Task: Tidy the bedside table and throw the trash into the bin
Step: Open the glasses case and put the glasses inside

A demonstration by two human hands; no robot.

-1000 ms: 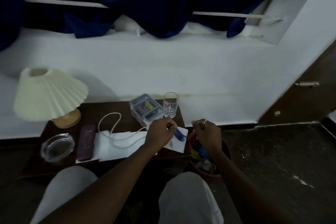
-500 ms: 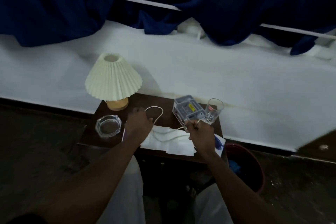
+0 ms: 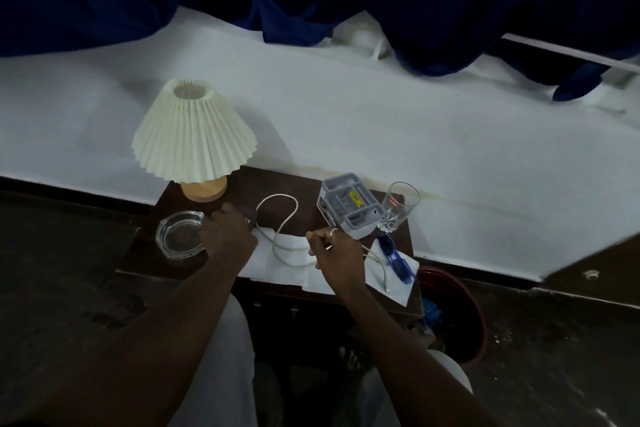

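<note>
My left hand (image 3: 227, 236) lies over a dark purple case (image 3: 250, 213) on the bedside table (image 3: 304, 185), fingers curled round it; only the case's far end shows. My right hand (image 3: 337, 250) is curled at the table's middle and seems to pinch a white cable (image 3: 277, 215) that loops over white paper sheets (image 3: 284, 269). A blue plastic object (image 3: 396, 262) lies on the paper at the right. The red bin (image 3: 479, 322) stands on the floor right of the table, with blue trash inside.
A pleated cream lamp (image 3: 194, 135) stands at the table's back left and a glass ashtray (image 3: 178, 236) at front left. A grey organiser box (image 3: 349, 206) and a drinking glass (image 3: 398, 206) stand at back right. My knees are under the front edge.
My view swung left. My left hand moved from the table's right side to the purple case. My right hand came away from above the bin to the cable.
</note>
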